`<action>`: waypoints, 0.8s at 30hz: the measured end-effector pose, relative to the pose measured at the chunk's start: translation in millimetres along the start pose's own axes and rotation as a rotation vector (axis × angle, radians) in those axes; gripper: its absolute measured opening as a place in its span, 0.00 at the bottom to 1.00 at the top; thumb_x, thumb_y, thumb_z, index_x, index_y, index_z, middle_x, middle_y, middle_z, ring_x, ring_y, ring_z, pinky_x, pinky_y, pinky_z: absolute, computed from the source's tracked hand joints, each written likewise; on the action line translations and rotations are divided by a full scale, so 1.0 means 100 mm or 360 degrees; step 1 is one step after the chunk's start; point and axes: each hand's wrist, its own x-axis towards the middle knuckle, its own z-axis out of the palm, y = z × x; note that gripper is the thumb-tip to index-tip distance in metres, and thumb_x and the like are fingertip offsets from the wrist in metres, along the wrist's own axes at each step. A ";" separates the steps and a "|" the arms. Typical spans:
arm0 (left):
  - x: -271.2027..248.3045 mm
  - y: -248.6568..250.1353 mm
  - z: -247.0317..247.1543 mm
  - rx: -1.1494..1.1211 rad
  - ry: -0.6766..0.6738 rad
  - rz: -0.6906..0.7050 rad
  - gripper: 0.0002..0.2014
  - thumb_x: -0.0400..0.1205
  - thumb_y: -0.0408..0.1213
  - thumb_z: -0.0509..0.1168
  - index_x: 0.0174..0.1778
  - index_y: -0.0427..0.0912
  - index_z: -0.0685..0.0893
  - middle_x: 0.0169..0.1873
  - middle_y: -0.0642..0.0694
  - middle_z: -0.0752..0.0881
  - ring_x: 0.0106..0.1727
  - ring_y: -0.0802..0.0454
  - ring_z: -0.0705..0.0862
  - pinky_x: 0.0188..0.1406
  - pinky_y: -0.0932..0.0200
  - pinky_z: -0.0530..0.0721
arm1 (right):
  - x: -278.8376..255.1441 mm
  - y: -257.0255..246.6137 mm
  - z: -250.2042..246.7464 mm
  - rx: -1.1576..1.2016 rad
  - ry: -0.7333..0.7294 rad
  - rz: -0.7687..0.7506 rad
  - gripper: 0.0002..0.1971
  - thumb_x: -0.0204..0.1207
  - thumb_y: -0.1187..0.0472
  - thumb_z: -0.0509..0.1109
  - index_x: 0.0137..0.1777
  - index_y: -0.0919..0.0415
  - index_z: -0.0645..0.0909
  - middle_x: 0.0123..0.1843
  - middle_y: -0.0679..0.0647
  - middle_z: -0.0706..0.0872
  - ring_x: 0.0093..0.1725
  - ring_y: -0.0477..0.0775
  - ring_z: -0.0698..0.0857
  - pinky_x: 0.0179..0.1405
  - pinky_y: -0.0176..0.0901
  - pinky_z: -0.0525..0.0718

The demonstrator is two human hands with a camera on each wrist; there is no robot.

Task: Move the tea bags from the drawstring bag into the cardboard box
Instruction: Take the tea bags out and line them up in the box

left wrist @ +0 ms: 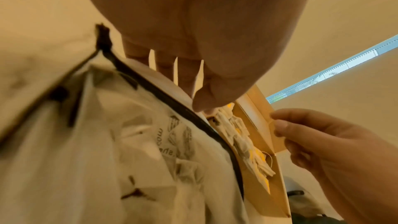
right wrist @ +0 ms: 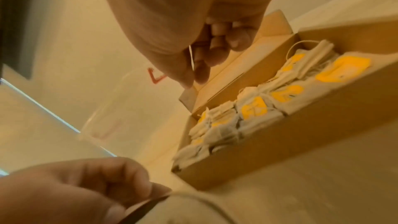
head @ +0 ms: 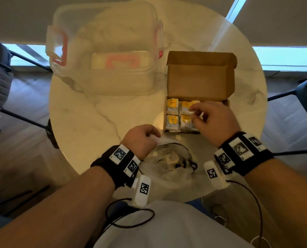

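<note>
**Right hand over the box, left hand on the bag rim**

Person seated at a round marble table, both forearms w/ black wrist bands. The right hand is over the near-right part of the open cardboard box, fingers curled and bunched toward the thumb just above the tea bags. Head view suggests a pinch at something pale, but the right wrist view shows the fingertips curled w/ nothing clearly between them, so can't tell if it holds a tea bag. Directly under and left of that hand the tea bags sit in rows inside the box, white sachets w/ yellow tags, packed side by side; the lid flap stands upright beyond the hand.

The left hand is nearer the person, left of the right hand, just beside the box's near-left corner. Its fingers are curled, pinching the pale rim of the drawstring bag. The bag lies on the table below that hand, btwn the two wrists, mouth open, black cord along its edge; crumpled pale contents show inside, too blurred to say more.

Beyond the left hand, well apart, stands a clear plastic container w/ pink clips, left of the box.
</note>
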 end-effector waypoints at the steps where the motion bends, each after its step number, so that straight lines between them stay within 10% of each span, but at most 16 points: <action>1: -0.03 -0.06 0.01 0.0028 -0.0028 -0.0015 0.13 0.72 0.33 0.68 0.46 0.57 0.87 0.48 0.55 0.89 0.52 0.56 0.85 0.52 0.60 0.82 | -0.15 -0.02 -0.03 0.0066 -0.0042 0.0001 0.08 0.80 0.55 0.73 0.57 0.45 0.87 0.44 0.40 0.86 0.38 0.44 0.82 0.42 0.39 0.79; 6: -0.08 -0.23 -0.03 0.0004 -0.0176 -0.0095 0.19 0.72 0.33 0.75 0.57 0.53 0.85 0.46 0.54 0.90 0.44 0.59 0.86 0.41 0.67 0.81 | -0.85 -0.10 0.25 0.0026 -0.0543 0.0082 0.09 0.81 0.56 0.72 0.58 0.45 0.89 0.50 0.43 0.91 0.49 0.45 0.87 0.52 0.44 0.86; 10: -0.07 -0.28 -0.09 0.0034 -0.0414 -0.0208 0.20 0.73 0.41 0.78 0.62 0.50 0.88 0.52 0.51 0.90 0.52 0.53 0.88 0.53 0.57 0.87 | -0.99 -0.25 0.61 -0.0181 -0.0683 0.0293 0.12 0.81 0.49 0.70 0.62 0.47 0.87 0.53 0.48 0.90 0.52 0.52 0.87 0.54 0.47 0.85; 18: -0.06 -0.35 -0.15 -0.0256 -0.0667 -0.0422 0.07 0.75 0.38 0.75 0.47 0.42 0.92 0.50 0.34 0.92 0.54 0.33 0.90 0.54 0.33 0.90 | -0.90 -0.52 1.01 -0.0437 -0.0574 0.0351 0.11 0.76 0.50 0.71 0.56 0.49 0.85 0.61 0.48 0.86 0.55 0.58 0.85 0.53 0.51 0.84; 24: 0.00 -0.46 -0.25 -0.0612 -0.0661 -0.0562 0.08 0.80 0.31 0.73 0.55 0.41 0.89 0.50 0.34 0.92 0.50 0.36 0.92 0.50 0.40 0.92 | -1.04 -0.51 0.79 0.0058 -0.0225 0.0697 0.06 0.78 0.55 0.72 0.53 0.47 0.83 0.48 0.49 0.91 0.48 0.56 0.87 0.47 0.50 0.85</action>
